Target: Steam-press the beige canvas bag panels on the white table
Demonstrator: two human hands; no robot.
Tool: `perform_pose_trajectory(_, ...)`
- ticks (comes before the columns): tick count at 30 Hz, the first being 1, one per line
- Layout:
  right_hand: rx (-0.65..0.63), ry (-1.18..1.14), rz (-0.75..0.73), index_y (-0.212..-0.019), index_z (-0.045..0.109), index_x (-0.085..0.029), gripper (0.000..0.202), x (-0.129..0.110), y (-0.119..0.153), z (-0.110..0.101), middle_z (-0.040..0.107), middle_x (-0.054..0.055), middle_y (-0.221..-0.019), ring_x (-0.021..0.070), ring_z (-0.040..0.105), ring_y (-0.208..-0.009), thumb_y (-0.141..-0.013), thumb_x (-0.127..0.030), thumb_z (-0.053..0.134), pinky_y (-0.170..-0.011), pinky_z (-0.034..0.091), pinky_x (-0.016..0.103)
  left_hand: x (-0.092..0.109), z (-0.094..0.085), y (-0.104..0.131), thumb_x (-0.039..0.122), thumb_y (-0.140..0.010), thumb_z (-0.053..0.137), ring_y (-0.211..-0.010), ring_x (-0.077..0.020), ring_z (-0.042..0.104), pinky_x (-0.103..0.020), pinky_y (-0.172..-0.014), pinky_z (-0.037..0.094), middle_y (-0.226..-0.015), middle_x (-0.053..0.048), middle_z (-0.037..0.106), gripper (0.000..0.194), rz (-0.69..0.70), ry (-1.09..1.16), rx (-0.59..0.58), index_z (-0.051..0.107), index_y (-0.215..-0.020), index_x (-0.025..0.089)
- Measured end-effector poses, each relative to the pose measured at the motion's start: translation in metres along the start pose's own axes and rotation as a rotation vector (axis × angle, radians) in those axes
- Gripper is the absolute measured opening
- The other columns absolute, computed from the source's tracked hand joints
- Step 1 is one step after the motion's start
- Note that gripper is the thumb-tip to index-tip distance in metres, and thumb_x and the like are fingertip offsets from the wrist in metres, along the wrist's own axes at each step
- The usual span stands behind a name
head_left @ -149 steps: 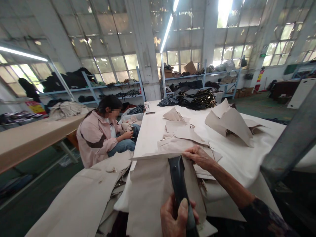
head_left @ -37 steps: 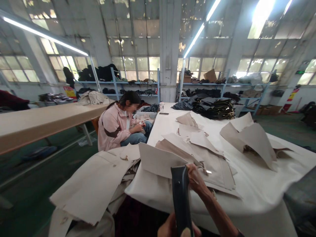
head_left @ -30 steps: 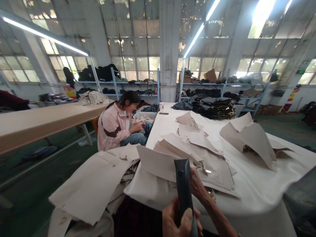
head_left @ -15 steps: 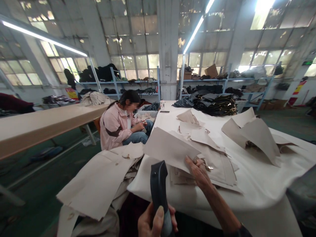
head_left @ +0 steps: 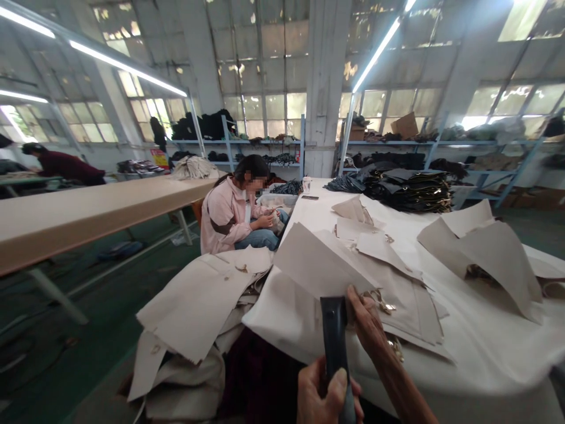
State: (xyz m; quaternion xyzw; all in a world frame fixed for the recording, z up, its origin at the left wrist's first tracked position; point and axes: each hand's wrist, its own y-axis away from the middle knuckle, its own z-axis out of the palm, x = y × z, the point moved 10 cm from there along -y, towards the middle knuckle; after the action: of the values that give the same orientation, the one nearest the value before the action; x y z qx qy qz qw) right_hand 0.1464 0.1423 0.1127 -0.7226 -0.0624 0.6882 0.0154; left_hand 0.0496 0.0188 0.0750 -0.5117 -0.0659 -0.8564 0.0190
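Hands at the edge of a worktable, seen from the wearer's head. The left hand [head_left: 320,396] is closed round the lower part of a black tool [head_left: 334,330], its thumb laid along the near face and its other fingertips showing on the far side of the handle. The tool stands nearly upright before the table's near edge, its head close to the right hand [head_left: 369,324]. The right fingers reach forward to the near corner of a beige sheet [head_left: 320,265], a forefinger extended at its edge. The thumb is largely hidden behind the tool and the hand, so whether the sheet is pinched or merely touched cannot be told. The sheet lies tilted across other beige pieces [head_left: 408,306] on the white table [head_left: 286,306]; metal clasps [head_left: 384,301] lie just beside the right hand.

Compared with half a second earlier, the tool has moved from a clear gap left of the right hand to directly beside its fingers. The right hand remains at the same corner of the sheet. The view has turned leftward, bringing a person in a dark red top [head_left: 73,165] more fully into sight.
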Motion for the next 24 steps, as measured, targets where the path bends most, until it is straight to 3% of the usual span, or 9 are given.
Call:
perform_pose_trajectory(3, -0.004, 0.036, 0.046, -0.057, 0.032, -0.024, 0.045, 0.009, 0.0, -0.001, 0.03, -0.006, -0.054, 0.0117, 0.027, -0.05, -0.085, -0.056, 0.044, -0.046, 0.021, 0.027, 0.004, -0.004, -0.007, 0.059, -0.069, 0.063, -0.033, -0.0094, 0.05, -0.019, -0.035, 0.04, -0.046, -0.003, 0.059, 0.048, 0.036, -0.025, 0.027, 0.06, -0.064, 0.011)
perform_pose_trajectory(9, 0.172, 0.182, -0.002, -0.057, 0.027, -0.025, 0.044, -0.003, 0.007, -0.02, 0.028, -0.005, -0.056, 0.0135, 0.03, -0.053, -0.083, -0.056, 0.045, -0.051, 0.028, 0.029, 0.028, -0.027, -0.015, 0.052, -0.074, 0.063, -0.036, -0.0102, 0.053, -0.02, -0.039, 0.044, -0.049, -0.003, 0.061, 0.042, 0.097, -0.059, 0.162, 0.06, -0.069, 0.01)
perform_pose_trajectory(16, 0.197, 0.225, 0.053, -0.055, 0.024, -0.026, 0.045, 0.005, 0.026, -0.038, 0.026, -0.006, -0.05, 0.0141, 0.03, -0.049, -0.079, -0.054, 0.05, -0.047, 0.03, 0.029, 0.052, -0.046, -0.036, 0.047, -0.079, 0.059, -0.04, -0.0114, 0.055, -0.02, -0.041, 0.044, -0.049, -0.001, 0.06, 0.037, 0.14, -0.116, 0.241, 0.06, -0.072, 0.01)
perform_pose_trajectory(20, 0.184, -0.108, 0.018, -0.056, 0.042, -0.026, 0.031, 0.01, 0.024, -0.048, 0.039, -0.005, -0.05, 0.0159, 0.043, -0.053, -0.075, -0.041, 0.061, -0.05, 0.038, 0.027, 0.064, -0.052, -0.047, 0.047, -0.078, 0.06, -0.042, -0.0125, 0.057, -0.022, -0.043, 0.047, -0.051, -0.002, 0.062, 0.038, 0.2, -0.094, 0.265, 0.062, -0.072, 0.009)
perform_pose_trajectory(24, 0.134, -0.394, 0.031, -0.076, 0.06, -0.024, 0.007, 0.011, 0.013, -0.055, 0.06, 0.0, -0.064, 0.0205, 0.059, -0.072, -0.072, -0.026, 0.064, -0.062, 0.05, 0.028, 0.07, -0.066, -0.046, 0.049, -0.072, 0.064, -0.04, -0.0144, 0.058, -0.022, -0.04, 0.046, -0.049, -0.002, 0.062, 0.039, 0.184, -0.12, 0.367, 0.064, -0.072, 0.01)
